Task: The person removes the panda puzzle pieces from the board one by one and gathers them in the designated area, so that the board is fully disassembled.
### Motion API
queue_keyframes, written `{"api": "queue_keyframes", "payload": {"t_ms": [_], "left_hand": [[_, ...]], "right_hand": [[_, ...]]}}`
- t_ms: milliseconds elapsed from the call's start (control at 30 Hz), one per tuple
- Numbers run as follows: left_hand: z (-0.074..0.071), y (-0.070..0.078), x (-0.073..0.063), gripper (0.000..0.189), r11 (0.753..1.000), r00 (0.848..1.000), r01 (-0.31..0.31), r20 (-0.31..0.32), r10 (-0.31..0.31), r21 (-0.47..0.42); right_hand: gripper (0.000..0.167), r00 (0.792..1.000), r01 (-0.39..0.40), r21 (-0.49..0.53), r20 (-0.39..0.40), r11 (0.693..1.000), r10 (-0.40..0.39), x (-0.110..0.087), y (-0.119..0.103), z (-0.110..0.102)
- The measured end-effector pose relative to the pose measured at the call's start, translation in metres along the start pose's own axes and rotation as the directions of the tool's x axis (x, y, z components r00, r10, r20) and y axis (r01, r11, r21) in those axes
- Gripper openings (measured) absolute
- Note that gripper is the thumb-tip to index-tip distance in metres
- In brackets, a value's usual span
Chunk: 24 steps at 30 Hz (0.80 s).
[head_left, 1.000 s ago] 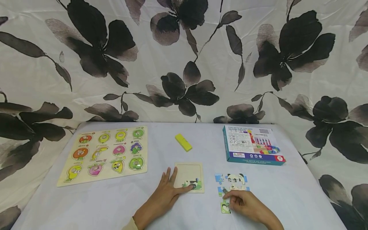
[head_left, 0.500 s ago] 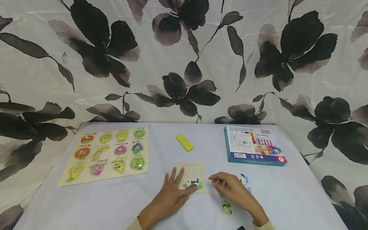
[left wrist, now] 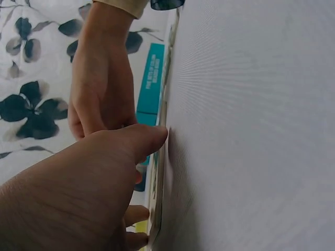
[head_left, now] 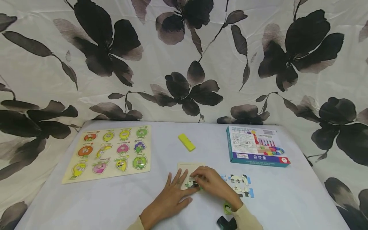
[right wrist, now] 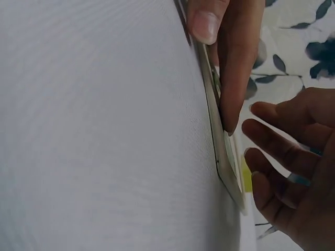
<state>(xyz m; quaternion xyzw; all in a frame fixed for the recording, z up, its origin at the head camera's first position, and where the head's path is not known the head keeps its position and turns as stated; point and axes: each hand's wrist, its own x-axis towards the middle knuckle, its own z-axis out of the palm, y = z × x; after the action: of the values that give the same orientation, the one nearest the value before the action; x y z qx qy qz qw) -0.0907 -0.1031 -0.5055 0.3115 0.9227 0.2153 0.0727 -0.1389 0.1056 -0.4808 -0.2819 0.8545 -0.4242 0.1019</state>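
My left hand (head_left: 169, 195) lies with spread, straight fingers on a small wooden puzzle board (head_left: 184, 165), its thumb across the near edge. Panda pieces (head_left: 191, 182) sit in the board's near part. Over the board's right side, my right hand (head_left: 214, 185) has bent fingers with the tips close together. No piece shows between its fingers (right wrist: 267, 138) in the right wrist view; in the left wrist view those tips are hidden behind my left thumb. Loose panda pieces (head_left: 240, 182) lie right of the board, and a green piece (head_left: 227, 208) lies nearer, partly covered by my right wrist.
A fruit picture board (head_left: 109, 153) occupies the table's left side. Behind the puzzle board lies a yellow block (head_left: 186, 142). A teal and white box (head_left: 258, 145) stands back right. Floral cloth (head_left: 184, 57) hangs behind the table. A dark object (head_left: 227, 223) is at my right sleeve.
My right hand has moved left from the loose pieces to above the puzzle board. My left hand has stayed on the board. The view has shifted slightly.
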Motion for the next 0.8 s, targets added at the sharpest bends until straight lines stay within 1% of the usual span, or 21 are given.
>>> {"api": "queue_keyframes", "payload": {"t_ms": [100, 333, 567, 800], "left_hand": [[-0.0005, 0.0002, 0.0003, 0.041, 1.0, 1.0, -0.003, -0.011, 0.003, 0.007], [-0.0016, 0.0005, 0.0002, 0.041, 1.0, 1.0, -0.003, -0.012, 0.003, 0.009], [-0.0013, 0.0015, 0.0014, 0.042, 1.0, 1.0, -0.009, -0.011, 0.009, 0.002], [-0.0013, 0.002, 0.0009, 0.041, 1.0, 1.0, -0.002, -0.002, 0.002, 0.004]], "right_hand": [[0.02, 1.0, 0.001, -0.009, -0.001, 1.0, -0.001, 0.0023, 0.0015, 0.001], [0.019, 0.999, 0.033, -0.042, 0.021, 0.999, -0.032, 0.0044, 0.0044, 0.0042], [0.023, 1.0, 0.01, -0.043, 0.025, 0.999, -0.009, 0.0035, 0.0051, 0.0056], [0.025, 0.999, 0.022, -0.045, 0.035, 0.999, -0.021, 0.0031, 0.0075, 0.0076]]}}
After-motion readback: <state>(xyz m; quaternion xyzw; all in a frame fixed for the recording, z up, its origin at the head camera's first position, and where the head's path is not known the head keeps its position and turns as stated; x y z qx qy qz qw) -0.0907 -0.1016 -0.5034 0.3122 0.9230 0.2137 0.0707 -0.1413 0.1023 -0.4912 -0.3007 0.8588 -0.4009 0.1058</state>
